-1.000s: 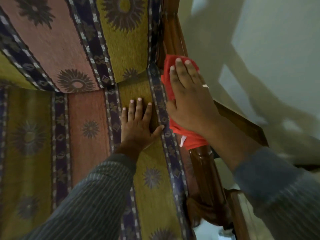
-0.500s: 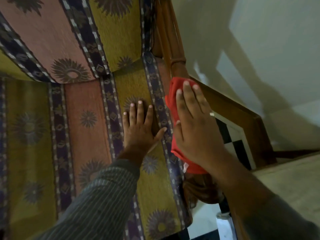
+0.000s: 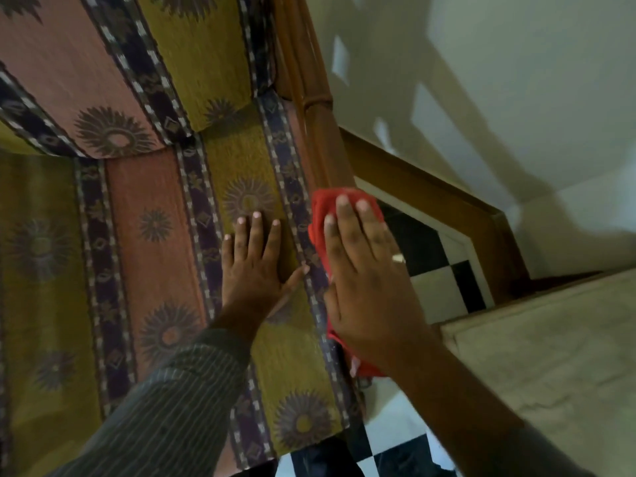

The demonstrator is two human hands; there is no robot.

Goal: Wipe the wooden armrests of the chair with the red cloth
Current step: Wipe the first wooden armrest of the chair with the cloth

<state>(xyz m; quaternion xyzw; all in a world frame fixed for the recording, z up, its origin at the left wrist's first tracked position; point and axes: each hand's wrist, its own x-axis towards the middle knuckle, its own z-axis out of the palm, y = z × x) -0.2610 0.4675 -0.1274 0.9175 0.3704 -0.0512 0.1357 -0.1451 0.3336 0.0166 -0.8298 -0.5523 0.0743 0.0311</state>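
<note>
The chair's right wooden armrest (image 3: 323, 142) runs from the top centre down toward me, brown and rounded. My right hand (image 3: 364, 280) lies flat on the red cloth (image 3: 321, 215), pressing it onto the near part of that armrest; most of the cloth is hidden under the palm, with a red corner showing below the wrist. My left hand (image 3: 256, 263) rests flat with fingers spread on the seat cushion (image 3: 155, 242), just left of the armrest. The armrest's front end is hidden by my right hand.
The patterned backrest cushion (image 3: 103, 74) fills the upper left. A pale wall (image 3: 499, 98) with a wooden skirting board (image 3: 447, 201) stands to the right, above a black and white checkered floor (image 3: 444, 270). A beige surface (image 3: 550, 346) lies at lower right.
My right hand has slid the red cloth down the armrest toward me, baring more wood above it. The view has shifted, and my left hand stays flat on the seat.
</note>
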